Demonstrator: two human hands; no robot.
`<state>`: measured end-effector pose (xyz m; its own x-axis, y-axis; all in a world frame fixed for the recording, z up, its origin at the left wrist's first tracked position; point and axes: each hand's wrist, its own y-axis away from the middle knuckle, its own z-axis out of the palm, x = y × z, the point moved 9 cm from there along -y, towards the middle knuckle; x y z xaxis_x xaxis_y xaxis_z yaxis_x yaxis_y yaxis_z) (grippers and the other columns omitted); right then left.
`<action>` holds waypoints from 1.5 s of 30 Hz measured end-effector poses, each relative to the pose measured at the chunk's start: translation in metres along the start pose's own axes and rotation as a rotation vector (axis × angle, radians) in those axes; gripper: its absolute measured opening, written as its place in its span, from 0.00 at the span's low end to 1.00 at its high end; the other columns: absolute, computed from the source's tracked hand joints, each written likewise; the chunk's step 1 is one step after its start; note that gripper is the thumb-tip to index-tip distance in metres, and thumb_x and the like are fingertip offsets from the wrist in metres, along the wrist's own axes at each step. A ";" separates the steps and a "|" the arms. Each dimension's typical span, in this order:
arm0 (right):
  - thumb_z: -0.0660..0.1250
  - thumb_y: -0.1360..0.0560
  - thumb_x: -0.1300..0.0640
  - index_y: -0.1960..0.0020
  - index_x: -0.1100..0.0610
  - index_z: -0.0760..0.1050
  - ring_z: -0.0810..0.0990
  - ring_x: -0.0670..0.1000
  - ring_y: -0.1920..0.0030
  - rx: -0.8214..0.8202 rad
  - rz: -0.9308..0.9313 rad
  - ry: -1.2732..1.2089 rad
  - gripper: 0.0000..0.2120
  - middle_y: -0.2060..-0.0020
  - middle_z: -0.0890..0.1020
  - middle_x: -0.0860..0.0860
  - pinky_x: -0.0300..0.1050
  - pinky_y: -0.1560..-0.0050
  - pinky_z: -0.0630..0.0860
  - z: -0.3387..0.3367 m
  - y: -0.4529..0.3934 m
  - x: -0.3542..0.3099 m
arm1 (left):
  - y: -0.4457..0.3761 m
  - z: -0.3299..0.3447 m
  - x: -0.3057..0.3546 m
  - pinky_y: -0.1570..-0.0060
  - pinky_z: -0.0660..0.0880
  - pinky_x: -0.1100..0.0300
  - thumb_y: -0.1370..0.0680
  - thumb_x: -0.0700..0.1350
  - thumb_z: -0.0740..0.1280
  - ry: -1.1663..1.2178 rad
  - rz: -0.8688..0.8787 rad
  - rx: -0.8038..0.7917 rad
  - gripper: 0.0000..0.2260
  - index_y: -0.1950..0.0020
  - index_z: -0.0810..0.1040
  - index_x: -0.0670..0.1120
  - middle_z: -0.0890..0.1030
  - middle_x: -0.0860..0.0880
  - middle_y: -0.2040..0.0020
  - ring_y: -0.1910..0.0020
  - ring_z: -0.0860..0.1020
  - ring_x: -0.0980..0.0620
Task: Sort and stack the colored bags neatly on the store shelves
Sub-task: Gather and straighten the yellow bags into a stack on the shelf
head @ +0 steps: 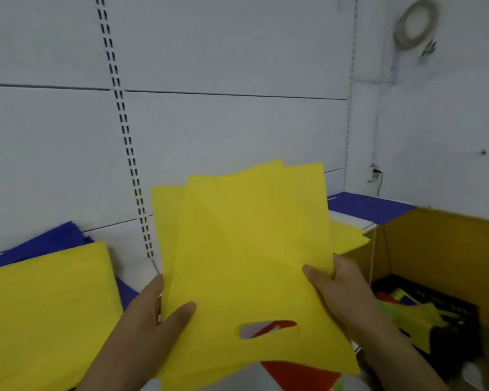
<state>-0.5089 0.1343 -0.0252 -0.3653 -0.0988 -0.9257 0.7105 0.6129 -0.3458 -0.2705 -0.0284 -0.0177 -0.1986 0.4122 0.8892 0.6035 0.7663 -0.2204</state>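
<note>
A fanned bunch of yellow bags (pixel 249 249) with a cut-out handle near the lower edge is held up in front of the shelf wall. My left hand (pixel 150 317) grips its left edge, thumb on the front. My right hand (pixel 339 283) grips the right edge, thumb across the front. A stack of yellow bags (pixel 45 311) lies on the shelf at the left, with blue bags (pixel 51 241) behind it. A red bag (pixel 297 373) shows below the held bunch.
An open cardboard box (pixel 435 241) at the right holds mixed green, red and blue bags (pixel 412 309). More blue bags (pixel 362 206) lie on the shelf at the back right. A slotted upright (pixel 127 142) runs down the white back panel.
</note>
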 end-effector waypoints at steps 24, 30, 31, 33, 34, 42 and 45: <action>0.66 0.24 0.48 0.39 0.54 0.74 0.76 0.51 0.50 -0.199 0.006 0.472 0.17 0.51 0.78 0.49 0.47 0.48 0.73 -0.151 -0.268 0.138 | -0.206 0.246 0.016 0.40 0.69 0.57 0.22 0.51 0.65 -0.285 -0.131 0.112 0.25 0.27 0.63 0.46 0.69 0.48 0.29 0.40 0.72 0.50; 0.67 0.25 0.49 0.42 0.52 0.71 0.72 0.45 0.57 -0.421 0.003 0.567 0.14 0.53 0.76 0.46 0.40 0.57 0.69 -0.096 -0.336 0.139 | -0.236 0.234 -0.005 0.50 0.68 0.61 0.24 0.52 0.68 -0.437 -0.213 0.170 0.32 0.25 0.54 0.50 0.72 0.47 0.33 0.39 0.73 0.48; 0.67 0.25 0.48 0.38 0.54 0.71 0.72 0.47 0.53 -0.461 0.001 0.635 0.18 0.48 0.76 0.50 0.41 0.52 0.69 -0.088 -0.344 0.146 | -0.239 0.235 -0.008 0.52 0.68 0.61 0.25 0.51 0.68 -0.472 -0.220 0.168 0.34 0.25 0.53 0.52 0.73 0.47 0.36 0.41 0.74 0.47; 0.66 0.24 0.48 0.33 0.55 0.68 0.71 0.49 0.49 -0.536 0.001 0.741 0.23 0.40 0.75 0.53 0.43 0.49 0.68 -0.076 -0.351 0.161 | -0.241 0.237 -0.014 0.50 0.70 0.60 0.25 0.52 0.69 -0.528 -0.232 0.152 0.37 0.25 0.49 0.54 0.73 0.49 0.39 0.42 0.75 0.48; 0.65 0.24 0.47 0.31 0.54 0.66 0.72 0.50 0.47 -0.577 0.005 0.789 0.24 0.38 0.74 0.52 0.43 0.48 0.69 -0.071 -0.351 0.171 | -0.241 0.238 -0.018 0.46 0.70 0.59 0.25 0.53 0.69 -0.556 -0.242 0.144 0.38 0.24 0.48 0.53 0.71 0.50 0.36 0.40 0.73 0.49; 0.65 0.27 0.41 0.24 0.51 0.43 0.60 0.53 0.28 -0.533 -0.331 0.925 0.42 0.25 0.54 0.51 0.50 0.32 0.65 -0.069 -0.357 0.187 | -0.236 0.241 -0.016 0.29 0.59 0.57 0.22 0.55 0.64 -0.778 -0.215 0.071 0.24 0.28 0.62 0.61 0.57 0.60 0.25 0.28 0.56 0.54; 0.54 0.20 0.46 0.26 0.48 0.56 0.62 0.48 0.30 -0.667 -0.528 0.986 0.24 0.26 0.58 0.46 0.44 0.33 0.64 -0.055 -0.343 0.187 | -0.229 0.256 -0.010 0.29 0.58 0.58 0.19 0.51 0.58 -0.801 -0.211 0.047 0.18 0.29 0.65 0.60 0.62 0.61 0.27 0.28 0.58 0.56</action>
<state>-0.8538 -0.0512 -0.0710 -0.9948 -0.0064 -0.1014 0.0167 0.9743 -0.2247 -0.6044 -0.0813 -0.0789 -0.8045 0.4702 0.3629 0.4627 0.8792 -0.1135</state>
